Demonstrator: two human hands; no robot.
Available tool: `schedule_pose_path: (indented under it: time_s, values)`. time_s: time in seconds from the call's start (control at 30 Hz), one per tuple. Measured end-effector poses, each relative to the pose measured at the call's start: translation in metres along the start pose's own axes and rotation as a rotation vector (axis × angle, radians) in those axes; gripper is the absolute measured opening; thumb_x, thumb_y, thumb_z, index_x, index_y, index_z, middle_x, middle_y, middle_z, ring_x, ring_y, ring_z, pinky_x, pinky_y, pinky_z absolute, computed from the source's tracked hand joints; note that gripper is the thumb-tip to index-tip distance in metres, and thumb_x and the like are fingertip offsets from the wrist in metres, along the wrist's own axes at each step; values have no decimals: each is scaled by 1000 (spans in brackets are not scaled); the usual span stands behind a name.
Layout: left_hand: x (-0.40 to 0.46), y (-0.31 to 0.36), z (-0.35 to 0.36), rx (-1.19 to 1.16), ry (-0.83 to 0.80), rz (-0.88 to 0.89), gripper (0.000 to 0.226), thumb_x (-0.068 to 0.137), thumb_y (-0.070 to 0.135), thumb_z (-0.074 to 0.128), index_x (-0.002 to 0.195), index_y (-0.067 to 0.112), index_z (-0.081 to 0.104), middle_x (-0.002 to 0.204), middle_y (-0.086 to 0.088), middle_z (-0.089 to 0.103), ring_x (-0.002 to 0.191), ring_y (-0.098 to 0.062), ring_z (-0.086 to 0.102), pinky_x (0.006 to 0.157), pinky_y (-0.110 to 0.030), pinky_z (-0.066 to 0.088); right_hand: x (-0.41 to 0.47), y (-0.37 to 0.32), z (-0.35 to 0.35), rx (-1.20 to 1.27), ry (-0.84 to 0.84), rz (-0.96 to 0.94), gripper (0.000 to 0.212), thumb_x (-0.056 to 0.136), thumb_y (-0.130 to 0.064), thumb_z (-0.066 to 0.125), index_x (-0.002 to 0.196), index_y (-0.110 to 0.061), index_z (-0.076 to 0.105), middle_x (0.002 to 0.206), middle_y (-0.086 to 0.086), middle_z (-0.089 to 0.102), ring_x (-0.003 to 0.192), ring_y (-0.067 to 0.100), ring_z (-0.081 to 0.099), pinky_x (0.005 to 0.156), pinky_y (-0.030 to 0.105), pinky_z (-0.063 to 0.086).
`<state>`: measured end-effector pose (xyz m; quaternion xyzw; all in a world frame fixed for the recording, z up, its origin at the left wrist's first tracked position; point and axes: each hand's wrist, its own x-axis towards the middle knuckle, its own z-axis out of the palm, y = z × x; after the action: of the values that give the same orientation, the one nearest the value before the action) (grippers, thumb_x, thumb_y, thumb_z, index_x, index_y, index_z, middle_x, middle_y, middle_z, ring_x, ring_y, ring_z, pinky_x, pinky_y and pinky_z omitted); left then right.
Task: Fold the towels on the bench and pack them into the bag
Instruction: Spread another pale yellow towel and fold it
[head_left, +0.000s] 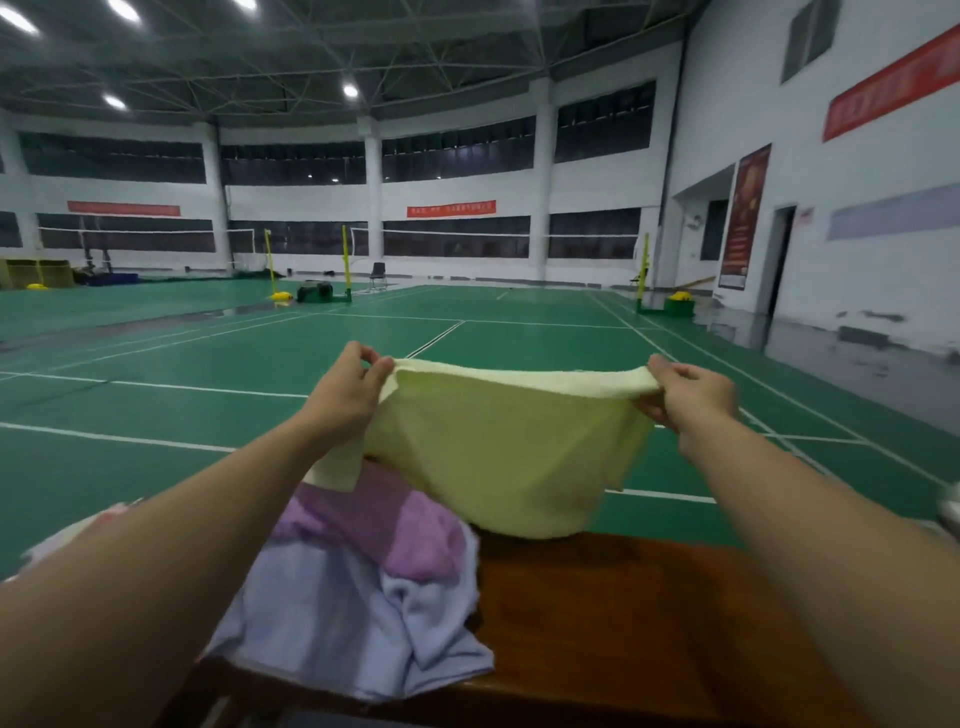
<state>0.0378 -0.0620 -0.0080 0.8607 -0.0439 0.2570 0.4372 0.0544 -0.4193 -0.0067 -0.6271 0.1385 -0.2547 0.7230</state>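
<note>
A pale yellow towel (498, 447) hangs spread in the air above the brown wooden bench (623, 623). My left hand (345, 392) pinches its upper left corner and my right hand (691, 395) pinches its upper right corner, so the top edge is stretched between them. Its lower edge sags down to just above the bench. On the bench below lie a crumpled purple towel (384, 525) and a pale blue-white towel (337, 623), partly overlapping. A pinkish cloth (111, 514) shows behind my left forearm. No bag is visible.
Beyond the bench stretches the green badminton court floor (208, 395) with white lines. Yellow net posts (345, 260), a folding chair (378, 276) and a dark bag-like object (314, 292) stand far off. A white object (950, 506) sits at the right edge.
</note>
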Motion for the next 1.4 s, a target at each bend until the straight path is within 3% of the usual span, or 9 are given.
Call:
schedule_pose_path:
  time_s: [0.17, 0.5, 0.7, 0.8, 0.93, 1.03, 1.2, 1.33, 1.4]
  values:
    - [10, 43, 46, -93, -159, 8, 42, 94, 53, 62, 119, 19, 55, 109, 0, 60, 93, -16, 58, 73, -32, 45, 17, -18, -80, -467, -58, -164, 38, 73, -43, 88, 98, -18, 74, 93, 1, 74, 89, 22, 72, 91, 45, 59]
    - [13, 68, 101, 26, -369, 138, 48, 90, 57, 61, 94, 12, 76, 93, -19, 72, 82, -33, 68, 76, -41, 54, 35, -22, -162, -664, -68, -201, 51, 93, -46, 65, 83, 4, 65, 84, 9, 59, 75, 28, 63, 58, 37, 62]
    - [17, 68, 115, 155, -330, 30, 51, 98, 53, 52, 108, 9, 75, 92, -21, 70, 72, -31, 59, 67, -36, 49, 36, -14, -172, -769, -161, -100, 58, 94, -60, 53, 92, -4, 65, 88, 14, 49, 68, 28, 66, 50, 29, 57]
    - [14, 70, 118, -189, -365, -225, 42, 103, 42, 51, 125, 9, 65, 106, -11, 60, 83, -23, 59, 51, -31, 54, 38, 2, -176, -922, -222, -111, 71, 80, -80, 45, 75, -10, 55, 76, 12, 45, 64, 27, 54, 69, 42, 55]
    - [13, 63, 121, -655, -377, -465, 47, 102, 34, 53, 144, 12, 49, 143, -9, 38, 124, -39, 47, 80, -52, 61, 35, 21, -177, -893, -230, -136, 73, 78, -85, 41, 75, -15, 62, 78, 8, 48, 71, 22, 43, 69, 35, 31]
    - [16, 53, 125, -534, -294, -399, 48, 102, 49, 50, 139, 19, 54, 140, -7, 45, 122, -33, 48, 98, -52, 52, 28, 28, -182, -948, -259, -126, 67, 73, -85, 43, 61, -20, 32, 63, 3, 32, 60, 20, 34, 62, 36, 24]
    - [11, 35, 119, -175, -291, -95, 34, 106, 45, 42, 101, 19, 64, 110, -13, 61, 98, -25, 56, 91, -40, 45, 36, 48, -207, -1049, -235, -134, 62, 66, -72, 63, 75, -12, 49, 72, 6, 49, 65, 19, 48, 64, 35, 38]
    - [13, 25, 109, 24, -332, 28, 45, 105, 46, 42, 107, 9, 68, 101, -15, 67, 96, -36, 62, 90, -45, 49, 41, 48, -214, -1074, -252, -144, 32, 91, -29, 72, 105, -8, 52, 114, 0, 51, 60, 0, 54, 47, 13, 40]
    - [12, 26, 103, 67, -352, 52, 51, 101, 53, 42, 102, 10, 69, 100, -19, 67, 94, -39, 62, 87, -45, 49, 48, 43, -215, -1234, -208, -257, 43, 87, -46, 70, 96, -6, 58, 109, 2, 62, 65, 3, 54, 52, 22, 40]
